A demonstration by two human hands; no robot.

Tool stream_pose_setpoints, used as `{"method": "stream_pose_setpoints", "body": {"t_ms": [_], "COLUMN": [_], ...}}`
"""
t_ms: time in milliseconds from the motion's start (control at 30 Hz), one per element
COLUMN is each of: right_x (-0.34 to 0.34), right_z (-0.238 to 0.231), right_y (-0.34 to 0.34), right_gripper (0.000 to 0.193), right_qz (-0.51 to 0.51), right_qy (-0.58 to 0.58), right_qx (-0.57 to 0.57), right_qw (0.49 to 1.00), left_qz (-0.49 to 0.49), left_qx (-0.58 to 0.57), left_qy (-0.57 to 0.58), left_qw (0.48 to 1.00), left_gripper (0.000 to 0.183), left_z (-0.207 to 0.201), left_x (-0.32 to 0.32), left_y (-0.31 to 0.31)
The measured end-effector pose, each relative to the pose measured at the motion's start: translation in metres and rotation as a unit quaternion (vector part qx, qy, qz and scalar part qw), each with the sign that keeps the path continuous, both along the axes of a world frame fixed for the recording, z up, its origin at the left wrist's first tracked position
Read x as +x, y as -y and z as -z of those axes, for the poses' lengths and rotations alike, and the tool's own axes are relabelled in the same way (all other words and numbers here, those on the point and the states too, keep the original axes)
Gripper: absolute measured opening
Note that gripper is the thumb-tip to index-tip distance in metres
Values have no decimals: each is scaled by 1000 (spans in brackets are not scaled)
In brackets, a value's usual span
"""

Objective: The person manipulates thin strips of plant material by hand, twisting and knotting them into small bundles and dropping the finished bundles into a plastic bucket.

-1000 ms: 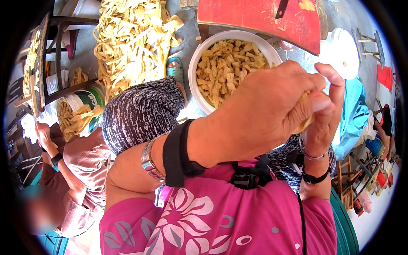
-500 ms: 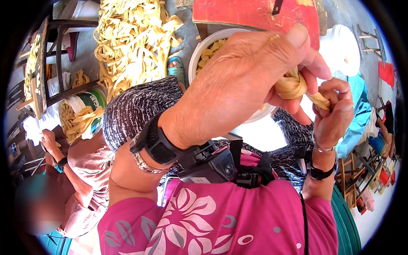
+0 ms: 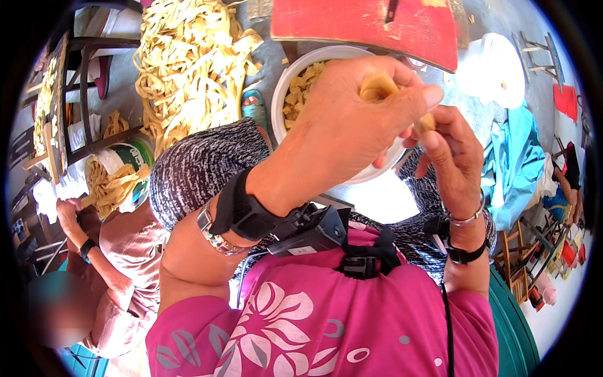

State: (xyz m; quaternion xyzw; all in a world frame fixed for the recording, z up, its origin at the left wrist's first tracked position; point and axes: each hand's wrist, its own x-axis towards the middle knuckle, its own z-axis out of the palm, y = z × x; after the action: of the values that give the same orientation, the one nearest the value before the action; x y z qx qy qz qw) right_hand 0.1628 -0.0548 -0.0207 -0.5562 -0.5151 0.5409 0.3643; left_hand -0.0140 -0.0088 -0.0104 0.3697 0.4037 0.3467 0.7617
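Observation:
A pale yellow tofu skin strip [image 3: 377, 87] is between my two hands, over a white tub [image 3: 281, 94] of small yellow knotted pieces [image 3: 301, 93]. My left hand [image 3: 352, 116] is closed round the strip, and a rounded loop of it stands up between thumb and fingers. My right hand [image 3: 453, 147] pinches the lower end of the strip with thumb and fingertips. The middle of the strip is hidden behind my left thumb and fingers.
A large heap of long strips [image 3: 188, 63] lies at the far left. A red board [image 3: 370, 28] juts in beyond the tub. A white round lid or bucket [image 3: 496, 69] and blue cloth [image 3: 515, 163] are right. A co-worker's arm [image 3: 110, 273] is left, near a bucket of strips [image 3: 125, 173].
Both hands have moved left and closer together. My right hand has turned upward and pinches nearer my left hand; the strip's loop now shows above my left hand.

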Motion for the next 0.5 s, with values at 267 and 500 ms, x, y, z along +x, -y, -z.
{"method": "stream_pose_setpoints", "body": {"t_ms": [267, 500], "right_x": [-2, 18], "right_z": [-11, -20], "right_y": [-11, -18], "right_gripper": [16, 16], "right_qz": [-114, -120], "right_qy": [125, 165], "right_qx": [145, 223], "right_qw": [975, 953], "left_qz": [21, -97], "left_qx": [3, -1], "left_qy": [2, -25], "left_qw": [1000, 995], "left_gripper": [13, 10], "left_z": [-11, -26], "left_x": [-11, -24], "left_y": [-2, -10]}}
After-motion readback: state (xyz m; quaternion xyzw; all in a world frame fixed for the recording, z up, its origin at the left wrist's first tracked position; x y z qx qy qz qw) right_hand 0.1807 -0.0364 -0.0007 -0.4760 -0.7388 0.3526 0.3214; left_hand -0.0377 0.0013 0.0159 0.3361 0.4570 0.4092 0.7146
